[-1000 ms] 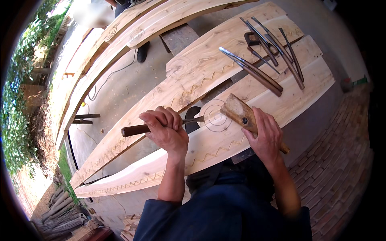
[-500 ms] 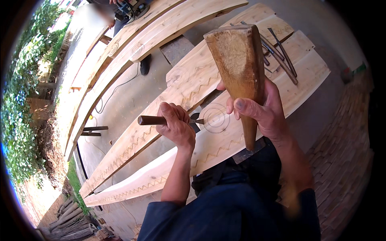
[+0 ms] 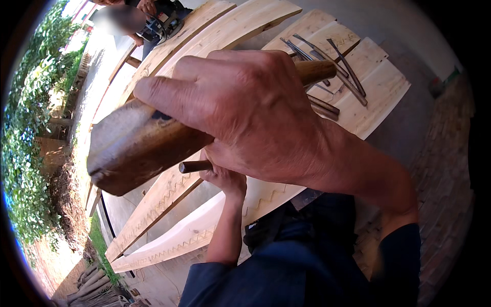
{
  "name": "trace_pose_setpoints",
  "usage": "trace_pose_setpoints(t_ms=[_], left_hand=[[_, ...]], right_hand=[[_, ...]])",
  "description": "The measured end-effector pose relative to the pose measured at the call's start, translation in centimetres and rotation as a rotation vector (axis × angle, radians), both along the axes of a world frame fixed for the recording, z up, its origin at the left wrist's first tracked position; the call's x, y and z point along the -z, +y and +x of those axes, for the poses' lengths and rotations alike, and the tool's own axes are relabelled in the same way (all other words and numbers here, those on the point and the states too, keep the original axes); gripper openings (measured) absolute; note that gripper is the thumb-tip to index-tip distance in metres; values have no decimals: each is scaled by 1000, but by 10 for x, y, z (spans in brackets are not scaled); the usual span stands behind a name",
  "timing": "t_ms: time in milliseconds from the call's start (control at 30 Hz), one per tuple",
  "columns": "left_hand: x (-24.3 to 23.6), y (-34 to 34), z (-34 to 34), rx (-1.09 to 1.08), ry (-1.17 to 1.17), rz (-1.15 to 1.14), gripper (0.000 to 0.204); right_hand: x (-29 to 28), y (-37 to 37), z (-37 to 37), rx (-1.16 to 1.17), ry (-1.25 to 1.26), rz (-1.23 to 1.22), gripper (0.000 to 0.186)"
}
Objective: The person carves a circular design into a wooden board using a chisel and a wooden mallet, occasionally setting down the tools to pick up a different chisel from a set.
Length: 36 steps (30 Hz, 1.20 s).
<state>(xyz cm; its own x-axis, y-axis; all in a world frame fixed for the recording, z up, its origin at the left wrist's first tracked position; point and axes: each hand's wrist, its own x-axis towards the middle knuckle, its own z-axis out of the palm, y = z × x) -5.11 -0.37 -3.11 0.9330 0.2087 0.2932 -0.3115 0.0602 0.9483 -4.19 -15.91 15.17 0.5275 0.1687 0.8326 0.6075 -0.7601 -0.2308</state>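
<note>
Pale zigzag-marked boards (image 3: 190, 236) spread beneath the fingers, a leafy hedge (image 3: 36, 107) far to their left; a clean stroke likely wants the mallet (image 3: 138, 146) square to the tool handle (image 3: 195, 166), whose butt juts left of the fingers of the left hand (image 3: 226, 177), closed on it, while the right hand (image 3: 250, 112), raised above, back upward, wraps its fingers round the mallet, its head left of them
</note>
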Motion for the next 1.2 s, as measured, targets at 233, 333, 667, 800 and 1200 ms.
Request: trace_pose_setpoints(t_ms=[233,333,667,800,1200], left_hand=[[7,3,12,51,-88,-95,33],[-17,1,7,203,-27,-272,44],[-58,8,21,214,-83,-245,53],[-78,6,28,230,-63,-272,35],[-23,-4,5,427,12,-348,38]], right_hand=[[20,-1,-5,190,4,-287,26],[31,-29,-18,231,100,-163,40],[195,-78,-97,530,830,-106,75],[203,-68,-103,514,677,-160,79],[208,-71,-105,545,722,215,65]])
